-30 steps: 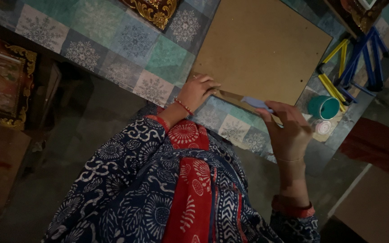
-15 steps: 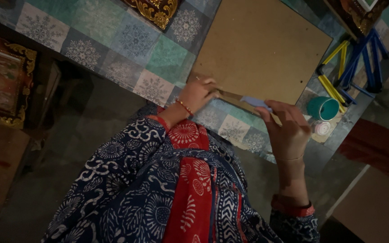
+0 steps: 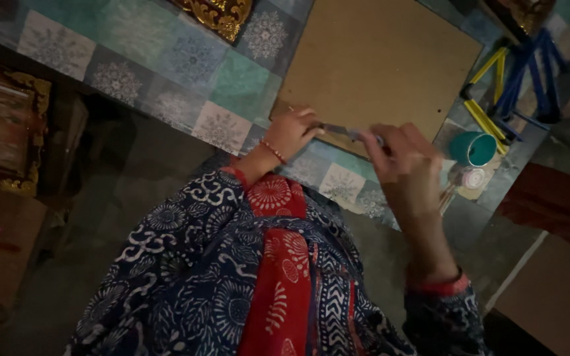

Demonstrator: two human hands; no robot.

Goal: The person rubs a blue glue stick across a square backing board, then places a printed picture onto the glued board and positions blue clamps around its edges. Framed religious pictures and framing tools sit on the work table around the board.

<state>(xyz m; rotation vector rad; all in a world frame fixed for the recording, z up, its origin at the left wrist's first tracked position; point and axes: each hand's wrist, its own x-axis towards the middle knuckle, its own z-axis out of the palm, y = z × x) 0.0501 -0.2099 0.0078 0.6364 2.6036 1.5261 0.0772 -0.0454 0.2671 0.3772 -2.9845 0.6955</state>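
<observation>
Where the brown board [image 3: 377, 62] meets the near edge of the table [image 3: 166, 72], both hands work at a thin, flat strip [image 3: 341, 130] that lies along the board's lower edge. The left hand [image 3: 293, 132] rests at the board's corner with its fingers curled down onto one end of the strip. The right hand [image 3: 404, 165] has its fingers bent and pinched over the other end; how tightly it grips cannot be told, as the strip is dark and partly hidden there.

The board is a plain, matt, squarish sheet, tilted against the table's pattern. The table is covered in a patchwork of teal, grey and cream squares with pale snowflake-like prints. Just beside the right hand stands a small teal cup [image 3: 475, 148], with a small round white lid [image 3: 474, 178] near it. Further off lie blue and yellow sticks [image 3: 516, 86] in a loose heap. An ornate gold piece [image 3: 222, 14] sits at the table's far edge.

The room is dim, with a dull grey floor [image 3: 100, 217] below. The person's sleeves are dark blue with white block prints.
</observation>
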